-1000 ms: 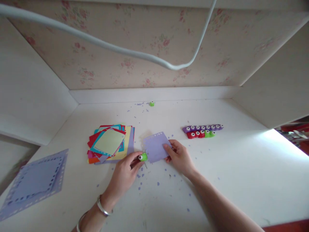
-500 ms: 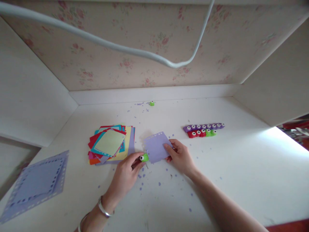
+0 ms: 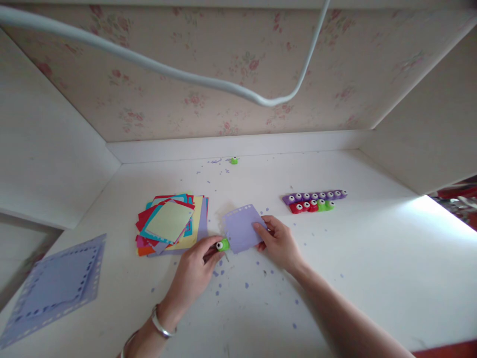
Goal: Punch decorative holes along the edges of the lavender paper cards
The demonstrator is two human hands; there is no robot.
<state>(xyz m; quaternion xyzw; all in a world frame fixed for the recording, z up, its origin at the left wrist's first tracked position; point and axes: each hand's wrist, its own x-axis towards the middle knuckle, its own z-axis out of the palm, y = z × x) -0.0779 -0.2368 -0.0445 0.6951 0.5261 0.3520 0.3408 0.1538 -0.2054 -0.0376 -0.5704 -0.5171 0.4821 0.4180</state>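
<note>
A small green punch [image 3: 223, 244] with a round white-and-black top is gripped in my left hand [image 3: 199, 263], at the left edge of a purple paper square [image 3: 244, 229]. My right hand [image 3: 279, 242] pinches that square by its right side, thumb on top. Small holes run along the paper's upper edge. Purple paper bits lie scattered on the white table [image 3: 257, 308] below and around the hands. Whether the paper's edge sits inside the punch is hard to make out.
A stack of coloured papers [image 3: 169, 221] lies left of the hands, with hole-edged purple sheets [image 3: 59, 283] farther left. Purple punches [image 3: 315, 197], red ones [image 3: 306, 206] and green ones [image 3: 326, 205] stand at right. Another green punch [image 3: 234, 160] is near the wall.
</note>
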